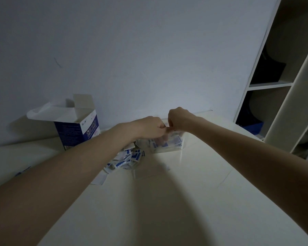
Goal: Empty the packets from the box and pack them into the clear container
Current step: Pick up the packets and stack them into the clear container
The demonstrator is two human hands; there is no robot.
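Head view: my left hand and right hand meet fingertip to fingertip over the clear container; whether they pinch anything I cannot tell. Loose packets lie under my left wrist, the box beyond it. I judge them light, limp, slippery, best pinched at edges.

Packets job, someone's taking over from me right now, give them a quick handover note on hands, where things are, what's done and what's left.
Left hand: over the clear container, fingers curled; what it holds is hidden.
Right hand: also above the container, fingers curled, meeting the left hand's fingertips; grip unclear.
Box: upright on the table to the left, flaps open; inside not visible.
Done: some blue-and-white packets already sit in the container.
Left: a loose pile of packets lies on the table beside the container, under the left forearm. Move those in, and check the box for leftovers.
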